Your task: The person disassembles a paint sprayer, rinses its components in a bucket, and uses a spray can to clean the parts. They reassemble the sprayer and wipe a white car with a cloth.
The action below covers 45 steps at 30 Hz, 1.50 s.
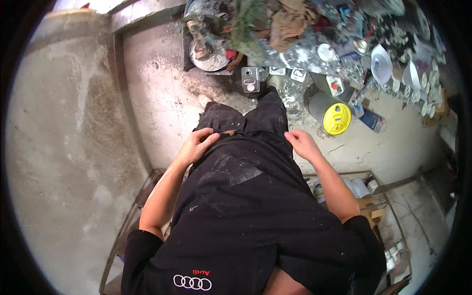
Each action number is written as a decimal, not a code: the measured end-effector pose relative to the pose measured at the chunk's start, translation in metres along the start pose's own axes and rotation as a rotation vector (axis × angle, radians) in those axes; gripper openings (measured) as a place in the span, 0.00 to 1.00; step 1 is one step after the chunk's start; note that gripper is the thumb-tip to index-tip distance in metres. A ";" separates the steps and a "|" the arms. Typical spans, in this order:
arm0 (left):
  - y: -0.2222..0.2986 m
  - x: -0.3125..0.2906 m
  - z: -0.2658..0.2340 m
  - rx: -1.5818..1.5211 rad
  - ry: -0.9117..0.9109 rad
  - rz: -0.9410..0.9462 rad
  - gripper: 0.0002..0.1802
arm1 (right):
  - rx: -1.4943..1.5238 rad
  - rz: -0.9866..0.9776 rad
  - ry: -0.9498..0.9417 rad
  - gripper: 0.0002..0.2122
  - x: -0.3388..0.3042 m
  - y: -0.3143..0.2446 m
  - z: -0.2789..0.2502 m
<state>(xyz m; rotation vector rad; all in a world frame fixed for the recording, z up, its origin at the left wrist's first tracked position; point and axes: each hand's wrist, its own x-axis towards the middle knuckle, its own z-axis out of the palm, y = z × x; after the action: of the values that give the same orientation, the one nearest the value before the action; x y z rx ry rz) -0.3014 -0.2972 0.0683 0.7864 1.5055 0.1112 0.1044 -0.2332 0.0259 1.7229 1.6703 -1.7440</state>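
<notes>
Concrete floor (73,147), grey, stained, dusted with pale powder and dark grit near desk. Desk (300,54) along top edge, surface spattered white, crowded: brown rag (287,22), green sprig (248,19), white funnel (381,64), small round white lid (325,51), row of little white pieces (415,91) toward right end. On floor by desk: can with yellow lid (330,115), lying on its side; round metal pan (209,56); clear plastic packet (250,79).
</notes>
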 end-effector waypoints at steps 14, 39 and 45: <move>-0.150 -0.027 -0.184 -0.145 -0.014 0.162 0.26 | 0.146 -0.115 -0.299 0.02 0.191 -0.321 0.184; -0.061 0.006 -0.721 0.059 0.328 0.530 0.29 | 0.040 -0.862 -0.506 0.10 0.377 -0.768 0.151; -0.023 0.062 -0.855 -0.065 0.348 0.564 0.20 | -0.109 -0.680 -0.509 0.06 0.428 -0.901 0.099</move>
<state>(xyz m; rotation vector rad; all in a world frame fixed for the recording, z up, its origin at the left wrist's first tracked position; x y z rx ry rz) -1.0823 0.0537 0.1117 1.1650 1.5516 0.7464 -0.7645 0.2458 0.1652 0.5834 2.1567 -2.0477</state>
